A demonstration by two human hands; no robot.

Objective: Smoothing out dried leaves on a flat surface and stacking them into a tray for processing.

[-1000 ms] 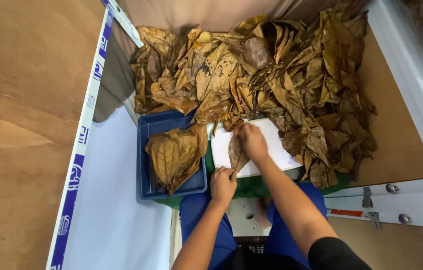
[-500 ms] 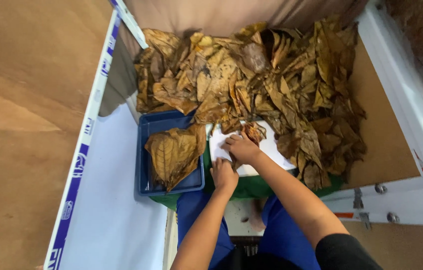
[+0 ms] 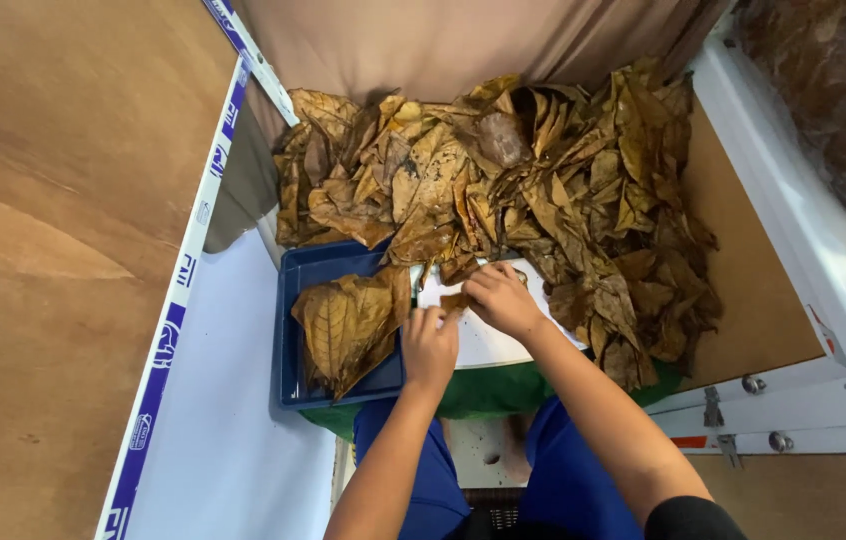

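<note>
A big heap of dry brown leaves (image 3: 503, 170) covers the wooden surface in front of me. My right hand (image 3: 501, 300) and my left hand (image 3: 428, 345) meet over a white board (image 3: 488, 345) and together pinch a small brown leaf (image 3: 455, 300) between their fingertips. A blue tray (image 3: 295, 300) to the left of my left hand holds a stack of flat brown leaves (image 3: 348, 325).
A green cloth (image 3: 488, 390) lies under the white board, over my blue-trousered knees. A white panel (image 3: 213, 420) with a blue-printed edge strip runs along the left. A brown curtain (image 3: 443, 40) hangs behind the heap. A white frame with bolts (image 3: 758, 400) borders the right.
Both hands have come together on the white board. The larger leaf under my right hand is gone from the board and a small leaf is now between both hands' fingertips.
</note>
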